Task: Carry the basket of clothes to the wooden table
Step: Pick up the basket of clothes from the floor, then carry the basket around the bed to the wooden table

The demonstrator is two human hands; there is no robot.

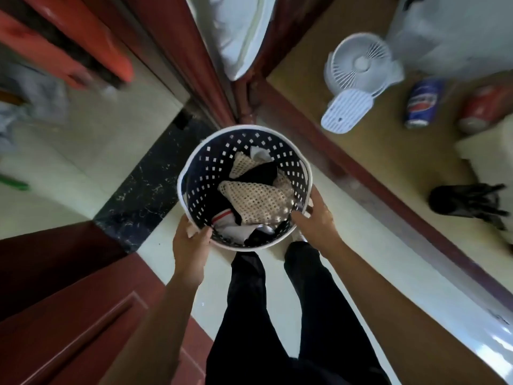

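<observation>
While both hands grip the basket (205,162), a fan (361,65) occupies the wooden table (319,79).

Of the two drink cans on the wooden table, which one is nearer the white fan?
The blue can. It lies just right of the white fan on the wooden table; the red can lies farther right.

We can read no text; the blue can (422,102), right of frame, bears only a blurred red-and-white logo.
</observation>
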